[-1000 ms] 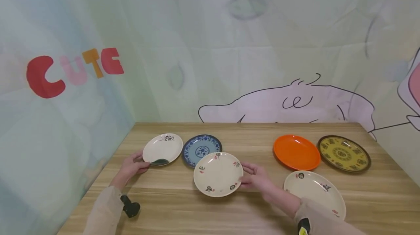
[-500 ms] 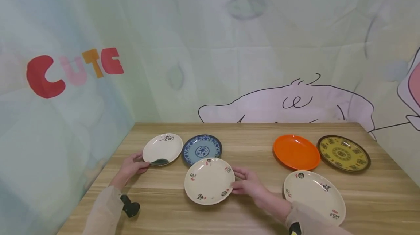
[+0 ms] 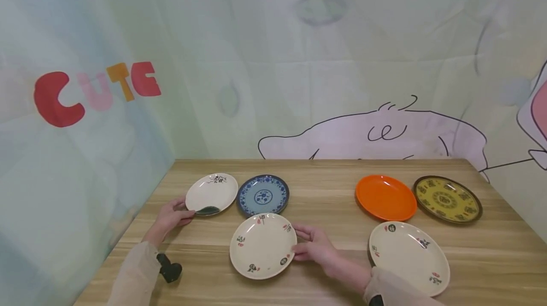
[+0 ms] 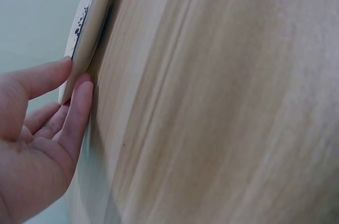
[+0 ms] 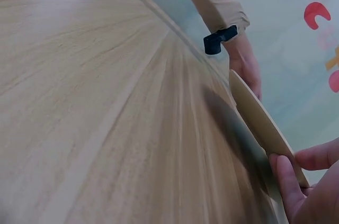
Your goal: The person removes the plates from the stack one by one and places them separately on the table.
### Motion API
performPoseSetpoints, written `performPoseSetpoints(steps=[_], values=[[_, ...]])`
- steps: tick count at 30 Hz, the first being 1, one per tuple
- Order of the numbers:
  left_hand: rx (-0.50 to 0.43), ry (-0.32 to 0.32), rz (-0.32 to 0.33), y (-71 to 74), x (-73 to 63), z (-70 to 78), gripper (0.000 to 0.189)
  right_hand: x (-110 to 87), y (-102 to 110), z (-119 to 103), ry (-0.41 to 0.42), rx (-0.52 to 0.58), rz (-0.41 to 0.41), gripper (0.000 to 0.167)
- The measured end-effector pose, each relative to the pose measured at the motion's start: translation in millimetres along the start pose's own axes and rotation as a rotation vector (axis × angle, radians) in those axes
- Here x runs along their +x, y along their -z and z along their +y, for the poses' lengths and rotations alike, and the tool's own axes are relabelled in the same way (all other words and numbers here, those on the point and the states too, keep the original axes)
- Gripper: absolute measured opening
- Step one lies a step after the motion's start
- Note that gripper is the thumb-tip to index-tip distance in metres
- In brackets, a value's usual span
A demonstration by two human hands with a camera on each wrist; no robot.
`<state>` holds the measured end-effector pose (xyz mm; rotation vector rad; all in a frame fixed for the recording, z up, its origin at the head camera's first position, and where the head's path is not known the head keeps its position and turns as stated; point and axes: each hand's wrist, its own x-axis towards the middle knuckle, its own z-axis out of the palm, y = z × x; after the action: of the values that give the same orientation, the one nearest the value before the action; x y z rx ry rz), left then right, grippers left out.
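At the left, my left hand [image 3: 170,219] pinches the near-left rim of a white plate [image 3: 211,196] with a dark flower sprig and a green patch. The left wrist view has the thumb on top of this plate's rim [image 4: 90,28] and fingers beneath. My right hand [image 3: 315,250] grips the right rim of a cream plate [image 3: 262,246] with small red and black motifs. In the right wrist view, a shadow lies on the table under that plate [image 5: 259,115], which is held above the wood. A blue floral plate [image 3: 263,196] lies just behind it.
On the right of the wooden table [image 3: 320,182] lie an orange plate [image 3: 386,197], an olive patterned plate [image 3: 447,200] and a second cream plate [image 3: 410,258], partly behind the right sleeve. A printed curtain [image 3: 239,59] hangs behind and at the left.
My right hand has carried the cream plate left and nearer to me, uncovering most of the blue plate. My left hand stays at the white plate.
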<state>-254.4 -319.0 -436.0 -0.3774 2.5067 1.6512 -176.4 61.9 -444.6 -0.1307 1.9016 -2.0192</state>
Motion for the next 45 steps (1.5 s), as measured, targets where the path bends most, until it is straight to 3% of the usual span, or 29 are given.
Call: performPoseSetpoints(steps=[25,39,45], values=[[-0.019,-0.008,-0.028,0.5,0.7,0.7,0.071,-1.0,-14.5,16.4,0.014,0.007,-0.031,0.065],[-0.047,-0.013,-0.050,4.2,-3.2,2.3,0.071,1.0,-11.2,17.5,0.047,-0.113,-0.062,0.064],[-0.011,-0.029,-0.063,7.8,-2.9,2.9,0.068,0.0,-0.2,11.4,0.048,-0.137,-0.068,0.065]])
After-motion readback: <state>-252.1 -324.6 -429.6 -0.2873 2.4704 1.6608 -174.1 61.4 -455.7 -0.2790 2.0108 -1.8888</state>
